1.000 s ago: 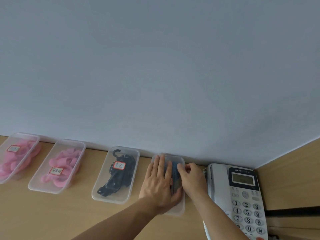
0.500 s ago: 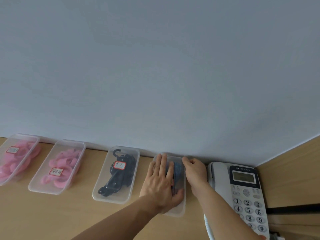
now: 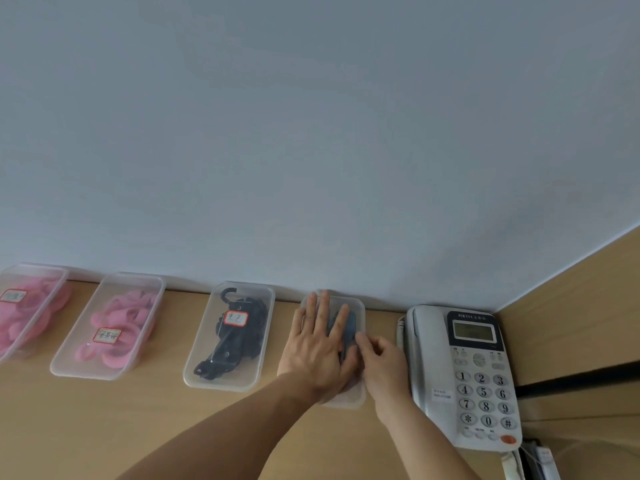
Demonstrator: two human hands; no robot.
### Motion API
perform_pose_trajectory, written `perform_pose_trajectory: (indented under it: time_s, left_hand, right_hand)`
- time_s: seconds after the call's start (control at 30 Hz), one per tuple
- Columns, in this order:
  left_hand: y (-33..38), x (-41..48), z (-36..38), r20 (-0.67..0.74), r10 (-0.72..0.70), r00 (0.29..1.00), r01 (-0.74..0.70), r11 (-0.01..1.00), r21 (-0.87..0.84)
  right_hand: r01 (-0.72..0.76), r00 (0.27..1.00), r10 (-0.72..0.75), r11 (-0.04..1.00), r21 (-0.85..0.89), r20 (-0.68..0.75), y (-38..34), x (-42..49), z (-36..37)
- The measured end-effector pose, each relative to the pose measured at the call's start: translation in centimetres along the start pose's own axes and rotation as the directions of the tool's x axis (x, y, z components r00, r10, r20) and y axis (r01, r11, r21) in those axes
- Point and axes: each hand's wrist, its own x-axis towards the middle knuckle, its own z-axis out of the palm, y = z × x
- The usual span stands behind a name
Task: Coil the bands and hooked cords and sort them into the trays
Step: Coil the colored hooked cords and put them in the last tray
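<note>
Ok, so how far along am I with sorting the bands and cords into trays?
Done: pink bands fill two trays, black hooked cords a third. In hand: the left hand presses flat on a blue bundle in the fourth tray while the right hand pinches its edge. Left: settling that bundle; anything further lies outside the view.

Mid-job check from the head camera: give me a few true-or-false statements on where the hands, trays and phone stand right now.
1. The left hand lies flat over the rightmost tray. True.
2. The black hooked cords sit in the tray beside the phone. False: they are in the third tray from the left, one tray short of the phone.
3. The two leftmost trays hold pink bands. True.
4. The handset is lifted off the phone. False: it rests on the cradle.
</note>
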Motion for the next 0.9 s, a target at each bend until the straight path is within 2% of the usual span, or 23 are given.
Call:
perform_pose_trajectory:
  time_s: [0.1,0.27,0.43,0.6,0.8,0.9]
  left_hand:
    - [0.1,0.0,-0.3,0.005,-0.025,1.000,0.025,1.000,-0.011]
    - [0.3,0.0,-0.5,0.003,-0.031,1.000,0.031,1.000,0.002]
    - [0.2,0.3,-0.6,0.002,-0.039,0.999,0.039,0.999,-0.002]
    - [0.0,0.2,-0.8,0.004,-0.034,0.999,0.034,0.999,-0.013]
    - [-0.1,0.5,-1.2,-0.018,-0.049,0.999,0.047,0.996,-0.078]
    - [-0.8,0.1,-1.9,0.018,0.014,1.000,-0.012,0.994,-0.113]
  right_hand:
    - [0.021,1.000,-0.020,0.999,-0.048,0.002,-0.8,-0.1,-0.1]
    - [0.023,0.998,-0.023,1.000,0.007,0.059,0.8,-2.4,-0.9]
    - [0.040,0.998,-0.040,0.999,0.004,0.041,1.0,-2.3,-0.8]
    - [0.047,0.981,-0.073,0.988,0.144,0.180,2.8,-4.4,-1.1]
    - [0.113,0.990,-0.120,0.989,0.096,0.071,3.6,-4.8,-0.2]
    - [0.083,0.994,-0.090,0.990,0.113,0.060,3.2,-5.0,-0.2]
